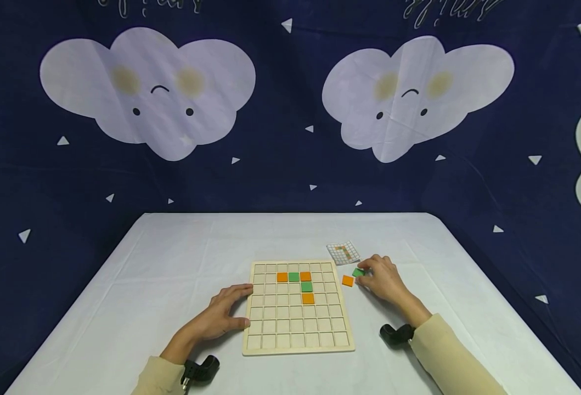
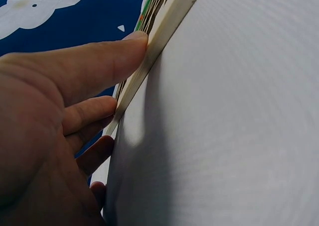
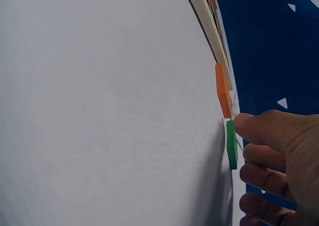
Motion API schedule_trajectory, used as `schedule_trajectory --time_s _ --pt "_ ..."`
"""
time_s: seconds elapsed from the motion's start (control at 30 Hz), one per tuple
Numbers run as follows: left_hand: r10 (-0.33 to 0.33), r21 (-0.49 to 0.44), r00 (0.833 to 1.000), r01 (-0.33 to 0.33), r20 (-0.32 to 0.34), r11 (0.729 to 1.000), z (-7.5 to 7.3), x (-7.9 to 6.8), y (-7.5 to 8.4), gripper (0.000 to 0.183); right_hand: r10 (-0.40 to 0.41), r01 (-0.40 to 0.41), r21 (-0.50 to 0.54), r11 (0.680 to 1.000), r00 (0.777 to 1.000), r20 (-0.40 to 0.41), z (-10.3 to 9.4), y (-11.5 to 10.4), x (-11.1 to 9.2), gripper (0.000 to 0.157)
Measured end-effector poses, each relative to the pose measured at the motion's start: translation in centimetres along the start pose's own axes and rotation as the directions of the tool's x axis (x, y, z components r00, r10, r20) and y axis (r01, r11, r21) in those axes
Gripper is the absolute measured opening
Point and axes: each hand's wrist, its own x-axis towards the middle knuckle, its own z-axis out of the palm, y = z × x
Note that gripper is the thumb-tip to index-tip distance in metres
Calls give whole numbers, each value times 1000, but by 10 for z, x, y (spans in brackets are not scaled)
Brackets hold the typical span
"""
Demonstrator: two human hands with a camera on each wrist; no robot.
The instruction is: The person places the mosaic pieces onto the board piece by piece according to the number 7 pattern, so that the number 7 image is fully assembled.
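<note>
A square wooden grid board (image 1: 282,329) lies on the table, with orange and green tiles set in several of its cells. My left hand (image 1: 218,315) rests at the board's left edge, fingers and thumb spread; in the left wrist view, the thumb touches the board's rim (image 2: 157,44). To the right of the board, a loose orange tile (image 1: 348,281) lies beside a loose green tile (image 1: 357,272). My right hand (image 1: 384,278) is at the green tile, thumb and forefinger apart around it. In the right wrist view, the green tile (image 3: 232,145) lies flat, just beside the thumb tip.
A small card (image 1: 343,253) printed with a grid pattern lies beyond the board's upper right corner. White cloth (image 1: 171,247) covers the table. Behind it hangs a dark blue curtain (image 1: 280,181) with clouds and triangles. Black wrist mounts (image 1: 398,334) sit below both wrists.
</note>
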Motion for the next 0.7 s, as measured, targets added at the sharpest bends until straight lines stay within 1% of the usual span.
schedule_trajectory --time_s 0.17,0.47,0.7 --pt "7 -3 1000 -7 1 1000 0 -1 1 69 14 -14 9 1000 1000 7 0 3 1 33" --pt "14 2 1000 -14 5 1000 -1 -1 1 70 46 -46 -7 999 998 35 2 6 3 31" --pt "18 4 1000 -18 3 1000 -1 -1 1 70 49 -48 -2 999 998 28 3 7 2 30"
